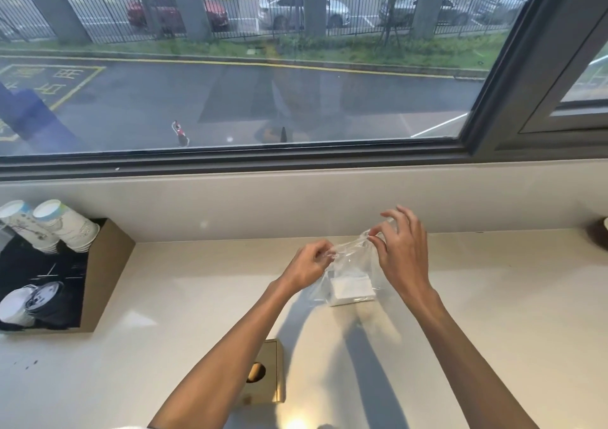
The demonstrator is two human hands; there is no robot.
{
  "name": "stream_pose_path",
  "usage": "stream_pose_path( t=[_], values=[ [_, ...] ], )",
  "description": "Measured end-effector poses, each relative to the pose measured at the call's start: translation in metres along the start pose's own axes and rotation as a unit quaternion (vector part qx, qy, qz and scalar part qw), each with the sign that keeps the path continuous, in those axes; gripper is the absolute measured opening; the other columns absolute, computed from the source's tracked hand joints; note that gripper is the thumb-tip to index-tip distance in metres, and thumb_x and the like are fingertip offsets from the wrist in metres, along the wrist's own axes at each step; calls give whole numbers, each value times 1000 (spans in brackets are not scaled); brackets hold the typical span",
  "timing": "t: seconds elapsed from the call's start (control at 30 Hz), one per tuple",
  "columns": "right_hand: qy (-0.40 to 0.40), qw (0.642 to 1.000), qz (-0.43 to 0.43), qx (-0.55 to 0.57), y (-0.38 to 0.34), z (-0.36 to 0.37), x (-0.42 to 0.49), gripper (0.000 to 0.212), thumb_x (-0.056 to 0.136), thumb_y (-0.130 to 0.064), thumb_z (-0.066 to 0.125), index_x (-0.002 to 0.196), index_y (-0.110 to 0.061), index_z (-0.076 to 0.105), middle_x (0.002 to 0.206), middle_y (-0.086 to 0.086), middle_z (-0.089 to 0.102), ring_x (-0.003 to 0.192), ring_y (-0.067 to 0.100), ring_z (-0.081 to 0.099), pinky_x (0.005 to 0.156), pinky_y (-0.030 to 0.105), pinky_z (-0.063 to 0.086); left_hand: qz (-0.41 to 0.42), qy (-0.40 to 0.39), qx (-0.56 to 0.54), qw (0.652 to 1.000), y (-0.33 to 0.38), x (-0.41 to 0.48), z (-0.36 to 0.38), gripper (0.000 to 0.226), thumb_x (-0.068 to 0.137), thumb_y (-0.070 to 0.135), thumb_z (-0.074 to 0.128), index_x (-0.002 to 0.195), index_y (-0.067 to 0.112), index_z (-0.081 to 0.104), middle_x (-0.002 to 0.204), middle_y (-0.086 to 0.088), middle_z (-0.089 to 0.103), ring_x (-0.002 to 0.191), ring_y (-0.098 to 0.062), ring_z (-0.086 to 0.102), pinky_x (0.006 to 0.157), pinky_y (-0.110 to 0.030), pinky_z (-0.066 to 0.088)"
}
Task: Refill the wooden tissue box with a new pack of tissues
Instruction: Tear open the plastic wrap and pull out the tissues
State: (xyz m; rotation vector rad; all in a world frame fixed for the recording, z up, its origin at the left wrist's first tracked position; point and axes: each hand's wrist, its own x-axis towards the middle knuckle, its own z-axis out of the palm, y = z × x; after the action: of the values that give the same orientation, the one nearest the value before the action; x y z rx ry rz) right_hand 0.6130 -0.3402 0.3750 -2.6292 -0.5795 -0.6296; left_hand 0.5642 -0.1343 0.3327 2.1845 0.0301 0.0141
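A stack of white tissues sits inside a clear plastic wrapper standing on the pale counter. My left hand pinches the wrapper's top edge on the left. My right hand pinches the same edge on the right with thumb and forefinger, the other fingers spread. The wrapper is stretched between both hands above the tissues. The wooden tissue box lies near me on the counter, its oval hole showing, partly hidden under my left forearm.
At the left stands a cardboard organiser with stacked paper cups and cup lids. A wide window and its sill run along the back. A dark round object shows at the right edge.
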Motion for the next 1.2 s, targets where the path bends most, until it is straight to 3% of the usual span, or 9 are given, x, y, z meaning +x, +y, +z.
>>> stream_pose_path(
  t=[0.2, 0.33, 0.57, 0.63, 0.77, 0.87, 0.97, 1.1, 1.2],
  values=[
    [-58, 997, 19, 50, 19, 24, -18, 29, 82, -32, 74, 108, -24, 63, 120, -3, 59, 124, 24, 46, 98, 37, 40, -27, -28, -37, 999, 1, 1, -4, 11, 93, 20, 61, 85, 14, 64, 79, 5, 63, 72, -10, 52, 69, -25, 41],
    [-54, 994, 51, 84, 19, 35, -9, 11, 84, -25, 74, 92, -22, 67, 108, -3, 64, 117, 22, 51, 92, 38, 44, -41, -35, -26, 998, -3, -2, -12, 11, 93, 19, 58, 85, 17, 65, 84, 7, 67, 82, -15, 62, 78, -31, 48],
    [1, 985, 102, 141, 27, 20, 24, 12, 87, -17, 68, 99, -16, 65, 110, 2, 65, 111, 28, 52, 93, 34, 39, -65, -25, -7, 998, -16, -8, -26, 10, 92, 7, 56, 91, 9, 66, 89, 6, 70, 79, 12, 60, 76, -16, 47],
    [-102, 940, 222, 237, 42, 43, 17, 45, 85, -18, 71, 127, -16, 56, 134, 6, 55, 127, 32, 42, 105, 37, 34, -66, -32, -20, 997, -16, -10, -30, 10, 93, 16, 60, 95, 10, 68, 93, 4, 71, 81, 8, 61, 75, -13, 44],
    [-281, 739, 354, 499, 53, 82, 4, 100, 84, -23, 76, 156, -25, 7, 161, -3, 21, 147, 21, 25, 111, 34, 29, -96, -48, -37, 994, -9, -17, -40, 26, 92, 22, 60, 118, 22, 61, 116, 2, 66, 105, -7, 61, 89, -18, 46],
    [-287, 706, 343, 548, 49, 96, 16, 81, 87, -17, 72, 153, -15, 25, 145, 4, 49, 121, 17, 55, 88, 16, 43, -43, -16, 41, 998, 8, -16, -49, 54, 89, 26, 60, 138, 32, 39, 133, 6, 50, 120, -11, 48, 101, -28, 38],
    [-262, 732, 318, 542, 48, 100, 24, 43, 88, -12, 70, 129, -9, 57, 119, 14, 64, 95, 12, 63, 67, 8, 49, 79, 1, 252, 965, 39, 5, -43, 59, 88, 36, 60, 141, 26, 37, 137, 3, 46, 125, -17, 42, 102, -34, 33],
    [-222, 741, 336, 537, 60, 93, 1, 14, 91, -10, 66, 101, -1, 64, 93, 12, 65, 89, 22, 59, 71, 24, 47, 123, -26, 395, 910, 71, 35, -19, 36, 89, 35, 61, 121, 21, 53, 120, -2, 55, 108, -26, 54, 85, -39, 44],
    [-235, 740, 325, 540, 73, 75, -27, 14, 92, -12, 66, 104, -6, 68, 102, 17, 70, 90, 19, 63, 75, 26, 49, 154, -49, 344, 925, 73, 41, -13, 7, 93, 21, 53, 99, 21, 55, 102, 1, 60, 89, -28, 60, 68, -39, 49]
  ],
)
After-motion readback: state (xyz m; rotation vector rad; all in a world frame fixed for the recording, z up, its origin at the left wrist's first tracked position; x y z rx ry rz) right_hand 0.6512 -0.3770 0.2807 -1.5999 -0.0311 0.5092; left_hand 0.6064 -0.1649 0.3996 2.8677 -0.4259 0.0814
